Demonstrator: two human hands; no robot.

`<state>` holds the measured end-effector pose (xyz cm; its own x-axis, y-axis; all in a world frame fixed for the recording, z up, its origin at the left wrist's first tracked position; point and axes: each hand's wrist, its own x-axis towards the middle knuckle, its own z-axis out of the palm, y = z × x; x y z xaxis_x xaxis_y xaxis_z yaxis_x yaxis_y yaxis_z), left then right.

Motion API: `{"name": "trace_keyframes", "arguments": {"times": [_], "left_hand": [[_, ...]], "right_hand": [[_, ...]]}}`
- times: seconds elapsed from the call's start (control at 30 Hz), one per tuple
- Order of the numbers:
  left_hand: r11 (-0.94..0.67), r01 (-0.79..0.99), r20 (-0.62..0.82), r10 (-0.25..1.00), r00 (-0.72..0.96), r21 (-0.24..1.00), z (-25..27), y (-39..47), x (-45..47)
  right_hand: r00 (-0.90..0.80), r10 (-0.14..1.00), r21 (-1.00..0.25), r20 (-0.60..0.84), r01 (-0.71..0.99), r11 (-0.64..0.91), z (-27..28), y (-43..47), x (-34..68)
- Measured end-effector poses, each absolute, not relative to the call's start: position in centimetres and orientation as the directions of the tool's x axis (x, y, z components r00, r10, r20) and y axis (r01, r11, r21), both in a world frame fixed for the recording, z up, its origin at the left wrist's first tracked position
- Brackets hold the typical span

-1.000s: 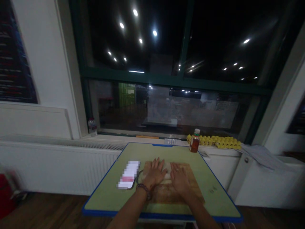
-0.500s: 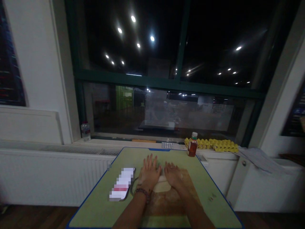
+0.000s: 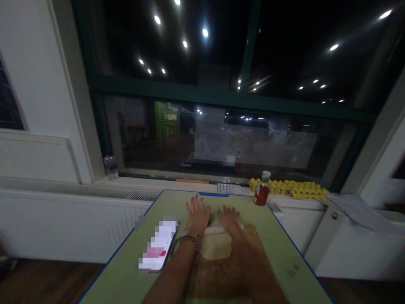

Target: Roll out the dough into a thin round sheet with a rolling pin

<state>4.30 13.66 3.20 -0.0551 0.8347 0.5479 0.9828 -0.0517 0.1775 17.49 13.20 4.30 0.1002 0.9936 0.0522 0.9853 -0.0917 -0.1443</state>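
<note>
The left hand (image 3: 198, 216), fingers spread, presses at the dough's (image 3: 217, 248) 11 o'clock; the dough lies on the board (image 3: 218, 280), at a pale roll's (image 3: 214, 229) 6 o'clock; the right hand (image 3: 230, 217), loosely flat, at 1. Equal palm pressure should keep things even.

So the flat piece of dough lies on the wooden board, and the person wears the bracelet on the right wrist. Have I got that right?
Not quite: the bracelet is on the person's left wrist, not the right, as the head view shows. The flat piece of dough does lie on the wooden board.
</note>
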Motion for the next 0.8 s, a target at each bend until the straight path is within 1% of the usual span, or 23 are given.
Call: {"name": "trace_keyframes", "arguments": {"times": [0.13,0.2,0.27,0.33,0.37,0.43,0.53,0.6,0.67,0.8], "left_hand": [[-0.058,0.983,0.53,0.847,-0.044,0.173,3.6,13.5,4.4],[-0.065,0.983,0.518,0.855,-0.033,0.17,4.0,13.3,4.4],[-0.068,0.984,0.512,0.858,-0.027,0.166,4.3,13.1,4.5],[-0.075,0.984,0.499,0.866,-0.015,0.16,4.4,12.7,4.5],[-0.08,0.984,0.491,0.871,-0.007,0.157,4.4,12.6,4.5],[-0.095,0.983,0.467,0.884,0.011,0.157,4.2,12.2,4.4],[-0.096,0.979,0.389,0.921,0.018,0.182,3.7,11.8,4.3],[-0.086,0.976,0.324,0.946,0.017,0.198,3.3,11.7,4.2],[-0.081,0.976,0.273,0.962,0.023,0.202,3.0,11.6,4.3],[-0.107,0.976,0.217,0.974,0.065,0.192,2.9,10.6,4.6]], "right_hand": [[0.249,0.96,-0.161,0.128,0.96,-0.228,3.9,13.4,17.1],[0.272,0.941,-0.181,0.2,0.954,-0.238,3.8,13.3,17.0],[0.201,0.932,-0.182,0.301,0.972,-0.15,3.9,13.3,17.0],[0.072,0.925,-0.157,0.373,0.987,-0.013,4.0,13.2,17.1],[0.018,0.927,-0.149,0.374,0.988,0.041,4.0,13.2,17.2],[-0.033,0.953,-0.164,0.3,0.983,0.086,3.9,13.2,17.4],[-0.019,0.993,-0.213,0.114,0.976,0.043,3.8,13.2,17.6],[0.013,0.999,-0.222,0.05,0.975,-0.002,3.8,12.9,17.5],[0.026,0.998,-0.22,0.054,0.975,-0.014,3.7,12.4,17.5],[-0.009,0.985,-0.189,0.172,0.981,0.042,3.2,10.4,17.8]]}}
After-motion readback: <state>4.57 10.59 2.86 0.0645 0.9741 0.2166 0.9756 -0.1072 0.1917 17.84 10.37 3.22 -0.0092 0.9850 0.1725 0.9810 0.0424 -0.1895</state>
